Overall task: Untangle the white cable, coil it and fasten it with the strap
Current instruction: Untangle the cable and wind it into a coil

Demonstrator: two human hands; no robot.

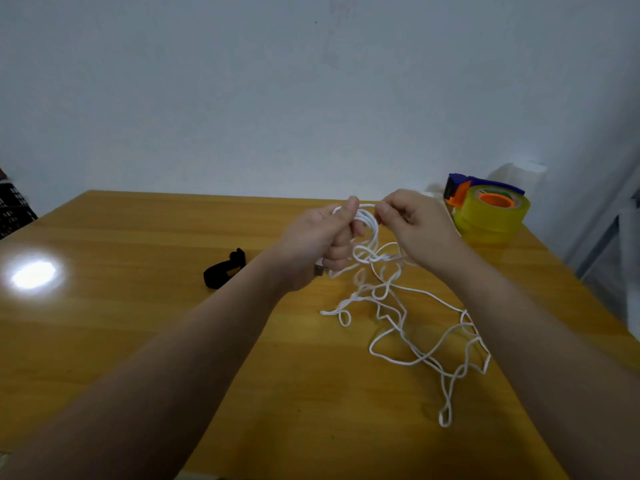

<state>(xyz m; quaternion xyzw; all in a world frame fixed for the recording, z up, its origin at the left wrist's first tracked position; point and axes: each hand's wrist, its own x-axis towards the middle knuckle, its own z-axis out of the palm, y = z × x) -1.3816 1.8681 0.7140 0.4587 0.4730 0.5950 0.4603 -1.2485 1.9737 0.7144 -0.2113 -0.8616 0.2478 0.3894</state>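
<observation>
Wooden worktop: your left hand holds a few finished loops of white cable, right hand pinching the next strand; tangle remains, strap unused.

The scene is moderately lit, soft and even, with a cool grey-blue cast on the wall and a warm tone on the wooden table. A bright blown-out glare spot sits on the table's left side, reflecting a light overhead. Shadows are faint and diffuse; a weak one lies under the white cable. Wide-angle distortion bends the table edges and stretches the forearms toward the lower corners. The whole picture is slightly soft, and both hands look mildly blurred, as do the far edges of the frame.
</observation>
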